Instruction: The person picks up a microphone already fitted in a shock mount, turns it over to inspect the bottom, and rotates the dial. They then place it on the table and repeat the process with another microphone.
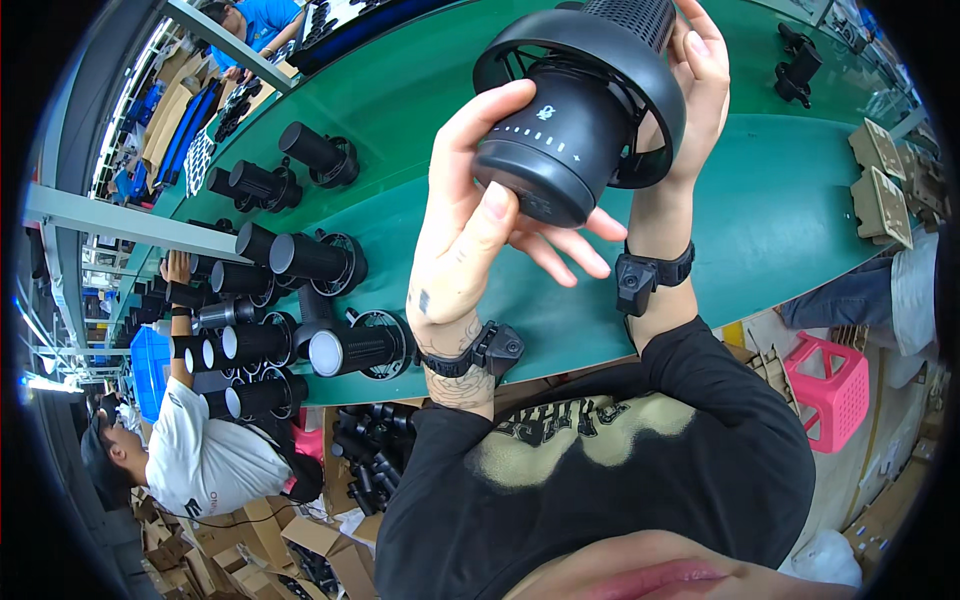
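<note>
A black desktop microphone [570, 130] with a round ring mount [665, 110] is held up above the green bench, tilted, its lower end toward me. White marks and a small crossed-out microphone symbol show on its side. My left hand [455, 215] grips the lower end, thumb and index finger on the body and the other fingers stretched out beneath. My right hand [700, 110] is wrapped around the far side near the mesh grille [635, 20]; part of its grip is hidden behind the ring.
Several similar black microphones [310, 258] crowd the left of the green bench [780, 200]. A co-worker in white [215, 450] reaches among them; another in blue [260, 25] sits beyond. Brown moulded trays [880, 205] lie at right, near a pink stool [830, 390].
</note>
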Demonstrator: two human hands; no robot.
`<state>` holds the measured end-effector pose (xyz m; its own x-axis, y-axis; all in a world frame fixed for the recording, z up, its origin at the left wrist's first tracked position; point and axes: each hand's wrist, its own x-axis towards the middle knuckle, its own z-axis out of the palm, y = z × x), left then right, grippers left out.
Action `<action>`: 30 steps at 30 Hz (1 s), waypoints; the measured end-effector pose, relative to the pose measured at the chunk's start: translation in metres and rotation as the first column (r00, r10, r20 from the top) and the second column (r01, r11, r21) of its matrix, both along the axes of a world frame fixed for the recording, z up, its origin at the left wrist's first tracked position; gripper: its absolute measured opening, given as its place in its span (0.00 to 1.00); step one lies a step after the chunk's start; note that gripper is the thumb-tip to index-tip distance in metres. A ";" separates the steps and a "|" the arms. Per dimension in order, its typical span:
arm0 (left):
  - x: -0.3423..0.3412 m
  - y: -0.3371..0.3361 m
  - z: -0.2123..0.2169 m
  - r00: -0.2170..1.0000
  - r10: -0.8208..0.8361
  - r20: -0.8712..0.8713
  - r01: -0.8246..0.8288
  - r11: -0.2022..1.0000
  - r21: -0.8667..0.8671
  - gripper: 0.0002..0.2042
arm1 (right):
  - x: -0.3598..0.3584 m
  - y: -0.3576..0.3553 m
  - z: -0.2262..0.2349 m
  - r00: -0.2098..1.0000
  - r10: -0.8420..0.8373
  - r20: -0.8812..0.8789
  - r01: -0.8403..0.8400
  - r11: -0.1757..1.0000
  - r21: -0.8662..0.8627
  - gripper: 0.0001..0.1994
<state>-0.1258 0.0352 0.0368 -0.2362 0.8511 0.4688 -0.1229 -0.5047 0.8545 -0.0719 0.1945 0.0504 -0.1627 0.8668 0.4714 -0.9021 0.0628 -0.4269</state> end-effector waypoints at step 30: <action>-0.002 -0.003 0.001 0.987 -0.081 0.138 0.074 0.996 0.050 0.32 | 0.012 -0.012 0.006 0.999 0.045 -0.008 -0.044 0.994 0.102 0.22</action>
